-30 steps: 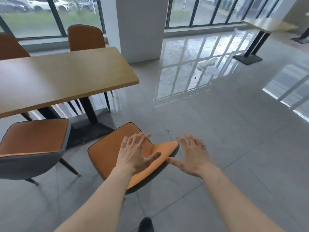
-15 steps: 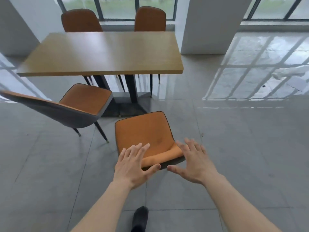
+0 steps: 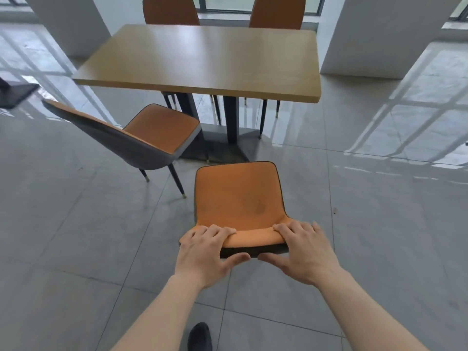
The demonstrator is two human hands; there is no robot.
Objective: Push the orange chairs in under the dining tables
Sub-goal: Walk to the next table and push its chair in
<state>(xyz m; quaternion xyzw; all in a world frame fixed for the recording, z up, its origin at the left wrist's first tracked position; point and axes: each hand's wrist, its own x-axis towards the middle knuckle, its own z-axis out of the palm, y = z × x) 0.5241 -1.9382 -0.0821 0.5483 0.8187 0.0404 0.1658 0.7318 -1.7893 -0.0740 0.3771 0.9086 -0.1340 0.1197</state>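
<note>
An orange chair (image 3: 239, 198) stands on the floor right in front of me, its seat facing the wooden dining table (image 3: 207, 59). My left hand (image 3: 206, 252) grips the left end of its backrest top, fingers over the edge and thumb behind. At the right end, my right hand (image 3: 302, 249) holds it the same way. The chair sits a short way out from the table's near edge. A second orange chair (image 3: 141, 134) with a grey shell stands angled at the left, also out from the table.
Two more orange chairs (image 3: 171, 10) (image 3: 277, 11) sit tucked in on the table's far side. The table's black pedestal base (image 3: 225, 145) lies ahead of my chair. White pillars (image 3: 374, 34) flank the table. My dark shoe (image 3: 200, 336) shows at the bottom.
Both hands were open and hovering above the backrest; now they have closed on its top edge. My view has swung round so the chair faces the table squarely.
</note>
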